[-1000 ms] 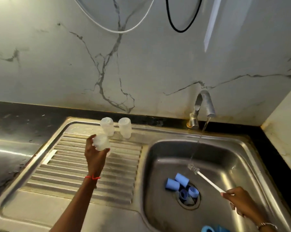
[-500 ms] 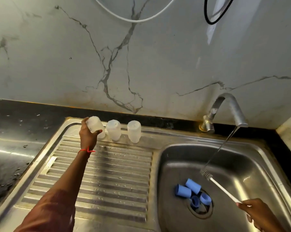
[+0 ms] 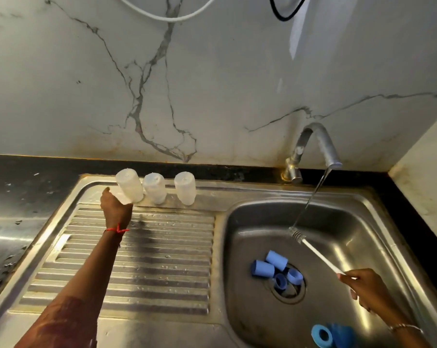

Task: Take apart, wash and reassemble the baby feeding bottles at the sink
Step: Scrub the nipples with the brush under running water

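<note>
Leaning bottle [image 3: 129, 185] — atop left grip [image 3: 115, 209]

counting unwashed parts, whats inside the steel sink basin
Four blue plastic cylindrical pieces over the round drain, partly hiding it; more blue pieces nearer; a thin white brush.

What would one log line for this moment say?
left hand grips tilted bottle beside two other bottles | right hand holds brush under running tap | blue caps lie by drain
</note>
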